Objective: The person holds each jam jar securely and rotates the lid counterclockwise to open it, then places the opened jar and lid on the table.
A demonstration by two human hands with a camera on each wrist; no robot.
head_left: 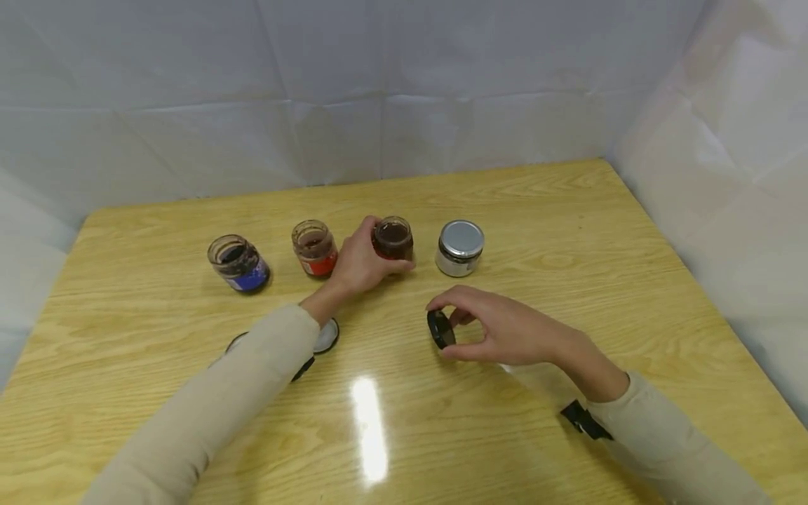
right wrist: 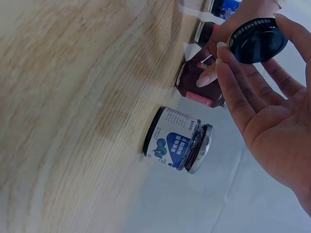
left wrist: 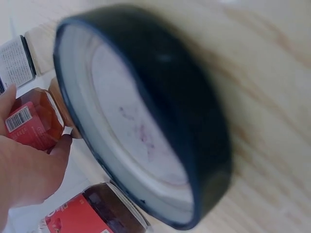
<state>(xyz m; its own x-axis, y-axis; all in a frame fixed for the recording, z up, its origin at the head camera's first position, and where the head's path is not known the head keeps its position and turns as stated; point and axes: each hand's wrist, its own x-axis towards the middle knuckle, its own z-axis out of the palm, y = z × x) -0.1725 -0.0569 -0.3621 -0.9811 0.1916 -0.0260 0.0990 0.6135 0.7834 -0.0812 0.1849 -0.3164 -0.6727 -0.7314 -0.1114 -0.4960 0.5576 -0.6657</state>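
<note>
My left hand [head_left: 362, 263] grips a lidless glass jar [head_left: 394, 240] of dark contents near the table's middle, its thumb along the near side. A red label with a barcode shows on that jar [left wrist: 31, 121] in the left wrist view. Nearer the front, my right hand [head_left: 505, 326] pinches a black jar lid [head_left: 440, 330] by its rim, thumb below and fingers above. The lid [right wrist: 257, 42] is held on edge, off to the right of the gripped jar. Left of my left hand stands another open red-labelled jar [head_left: 314, 249].
An open blue-labelled jar [head_left: 238, 264] stands at the left. A jar with a silver lid [head_left: 461, 247] stands right of the gripped jar. Under my left forearm lies a lid [head_left: 326, 335], white inside up, with another lid's edge [head_left: 236, 341] partly hidden by the sleeve.
</note>
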